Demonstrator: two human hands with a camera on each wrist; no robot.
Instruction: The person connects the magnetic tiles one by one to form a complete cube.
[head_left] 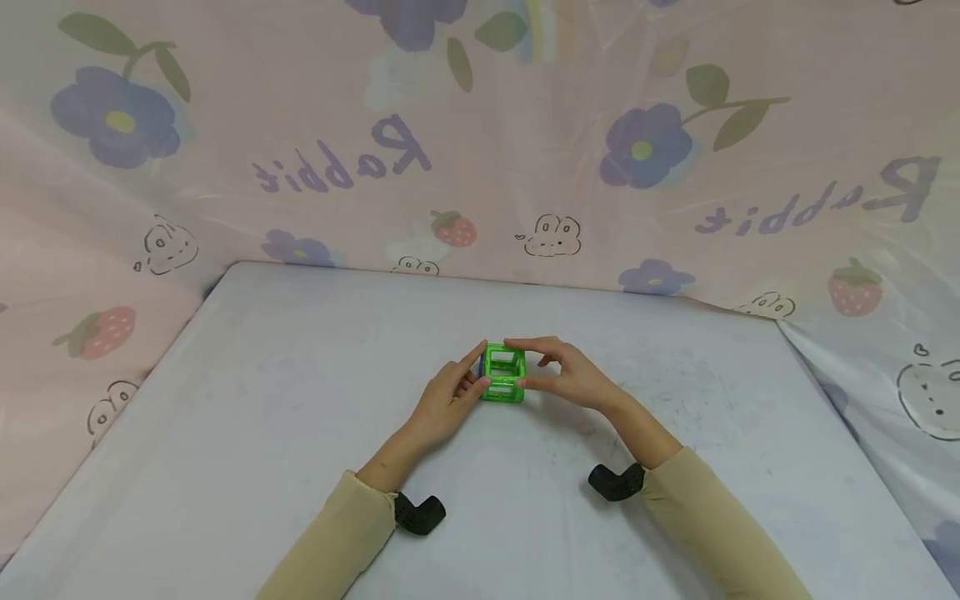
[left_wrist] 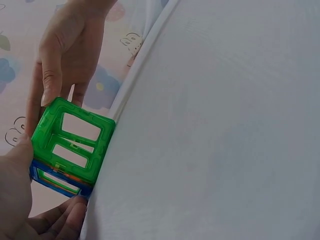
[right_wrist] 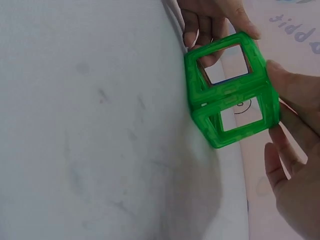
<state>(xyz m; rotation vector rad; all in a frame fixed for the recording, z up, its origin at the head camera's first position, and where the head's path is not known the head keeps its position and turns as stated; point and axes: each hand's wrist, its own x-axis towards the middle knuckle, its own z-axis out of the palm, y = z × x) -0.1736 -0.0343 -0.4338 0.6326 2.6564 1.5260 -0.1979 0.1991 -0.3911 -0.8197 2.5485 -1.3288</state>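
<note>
A small box of see-through green magnetic tiles [head_left: 504, 382] stands over the white table, held between both hands. A blue magnetic tile [left_wrist: 86, 191] forms its side toward the left hand, with a strip of orange showing beside it. My left hand [head_left: 442, 402] grips that side, thumb at the near edge and index finger at the far top corner. From the opposite side my right hand [head_left: 573, 375] pinches the box, its thumb and index finger on the green frame. The right wrist view shows two open-centred green squares [right_wrist: 230, 92] meeting along an edge.
A white cloth-covered table [head_left: 300, 375] spreads around the hands. Behind it and at both sides hangs a pink curtain [head_left: 495, 150] printed with flowers, rabbits and strawberries. Black wrist cameras [head_left: 420, 515] sit at the beige sleeve cuffs.
</note>
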